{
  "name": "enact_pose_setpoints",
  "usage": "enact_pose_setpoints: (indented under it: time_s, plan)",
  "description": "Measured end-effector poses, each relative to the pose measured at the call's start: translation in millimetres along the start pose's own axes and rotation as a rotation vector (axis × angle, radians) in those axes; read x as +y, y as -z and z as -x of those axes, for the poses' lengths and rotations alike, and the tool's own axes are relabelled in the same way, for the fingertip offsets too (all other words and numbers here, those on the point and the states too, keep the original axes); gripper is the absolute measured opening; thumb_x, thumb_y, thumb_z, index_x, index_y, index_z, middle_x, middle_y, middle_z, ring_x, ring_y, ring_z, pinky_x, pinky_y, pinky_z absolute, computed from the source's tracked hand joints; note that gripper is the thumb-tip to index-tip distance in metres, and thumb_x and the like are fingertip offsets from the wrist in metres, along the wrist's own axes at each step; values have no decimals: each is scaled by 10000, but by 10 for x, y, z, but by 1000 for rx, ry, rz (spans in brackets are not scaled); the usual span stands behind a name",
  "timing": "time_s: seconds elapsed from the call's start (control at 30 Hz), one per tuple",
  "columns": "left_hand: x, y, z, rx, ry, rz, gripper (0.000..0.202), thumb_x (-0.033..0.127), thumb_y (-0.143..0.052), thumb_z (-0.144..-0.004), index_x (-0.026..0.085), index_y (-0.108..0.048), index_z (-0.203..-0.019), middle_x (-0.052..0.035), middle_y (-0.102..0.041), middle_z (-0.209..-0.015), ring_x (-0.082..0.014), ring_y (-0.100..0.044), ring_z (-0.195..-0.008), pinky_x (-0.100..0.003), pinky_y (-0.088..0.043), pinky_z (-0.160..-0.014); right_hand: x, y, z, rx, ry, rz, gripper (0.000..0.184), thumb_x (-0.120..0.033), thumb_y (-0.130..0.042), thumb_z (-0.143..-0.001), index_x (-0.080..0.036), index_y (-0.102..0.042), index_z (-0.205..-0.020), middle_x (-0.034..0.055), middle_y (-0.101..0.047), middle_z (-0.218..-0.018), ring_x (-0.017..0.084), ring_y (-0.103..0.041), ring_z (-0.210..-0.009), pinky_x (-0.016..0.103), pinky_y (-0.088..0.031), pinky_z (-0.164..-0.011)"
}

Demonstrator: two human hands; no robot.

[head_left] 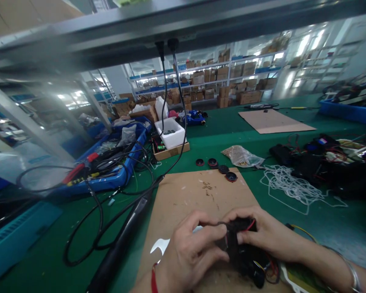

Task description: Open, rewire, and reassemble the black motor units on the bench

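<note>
While the right hand (264,232) is closed around a black part (240,256), its thumb pressed on the near face and its fingers wrapped behind, the left hand (190,252) has its fingers bent with their tips at the part's left edge; whether they pinch it cannot be told. The part sits between both hands, low over a cardboard sheet (183,199), its lower end hanging below the right thumb, with a red wire (251,224) by the right fingers. Beyond the hands, small screws (206,187) lie on the sheet, near some round black pieces (231,176)
</note>
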State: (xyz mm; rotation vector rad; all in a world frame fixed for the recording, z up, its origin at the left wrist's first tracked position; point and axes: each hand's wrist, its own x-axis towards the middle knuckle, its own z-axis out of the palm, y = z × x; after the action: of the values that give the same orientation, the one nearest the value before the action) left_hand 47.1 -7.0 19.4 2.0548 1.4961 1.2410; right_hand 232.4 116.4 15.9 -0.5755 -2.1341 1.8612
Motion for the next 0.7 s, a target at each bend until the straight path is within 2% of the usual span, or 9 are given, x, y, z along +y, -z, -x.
enact_pose_setpoints:
  time_s: [0.1,0.13,0.17,0.27,0.33,0.4,0.57,0.63,0.7]
  plan:
    - [56,-17,-20,35,215,43,307,169,-789,-700,230,-652,-968,-20,-596,-899,-160,-604,-846,-247,-511,-735,-34,-22,7,79,19,119,252,-300,-708,-746,-177,-702,-966,49,-716,-919,209,-632,-862,305,-468,-786]
    - [64,-20,-19,38,237,46,307,158,-790,-696,231,-648,-958,-16,-595,-894,-159,-602,-845,-245,-510,-734,-41,-26,9,102,19,151,251,-285,-712,-741,-179,-703,-967,48,-716,-924,211,-632,-871,309,-463,-796]
    - [64,-20,-15,27,206,29,302,147,-773,-714,233,-643,-972,-19,-594,-913,-158,-600,-854,-245,-510,-739,-42,-25,10,108,16,155,256,-287,-718,-735,-178,-703,-966,49,-716,-925,211,-631,-872,309,-463,-798]
    - [31,-1,9,-62,-76,-116,298,81,-625,-824,248,-619,-1071,-50,-582,-1015,-165,-581,-915,-267,-503,-779,-16,-5,5,29,-9,33,302,-377,-723,-736,-159,-703,-943,52,-712,-894,199,-629,-829,294,-477,-752]
    - [5,16,16,-98,-201,-173,325,40,-528,-859,250,-608,-1094,-60,-576,-1031,-165,-572,-940,-274,-498,-795,10,12,-4,-9,-17,-40,336,-418,-724,-731,-146,-704,-927,51,-707,-873,187,-625,-806,282,-479,-729]
    - [-5,23,6,-82,-166,-125,305,49,-551,-851,238,-606,-1084,-62,-577,-1027,-163,-582,-940,-264,-504,-795,25,18,-10,-6,-16,-58,337,-417,-723,-730,-145,-706,-928,49,-704,-864,179,-623,-793,276,-477,-720]
    - [25,8,-28,-19,63,-39,337,134,-772,-706,214,-624,-998,-41,-603,-949,-166,-612,-860,-248,-520,-752,22,9,-2,51,4,31,276,-315,-726,-724,-154,-713,-948,48,-713,-888,184,-622,-821,282,-472,-753]
    - [32,10,-18,-32,-3,-98,308,122,-718,-762,223,-613,-1032,-46,-597,-973,-162,-608,-873,-245,-517,-751,32,18,4,46,-7,25,283,-321,-724,-722,-145,-710,-942,51,-708,-882,183,-616,-813,280,-469,-742]
    - [29,20,3,-70,-148,-191,285,90,-611,-838,239,-597,-1080,-56,-591,-1015,-159,-598,-906,-252,-510,-770,47,33,5,-1,-35,-32,320,-371,-724,-719,-130,-701,-929,47,-696,-845,170,-606,-764,267,-464,-698]
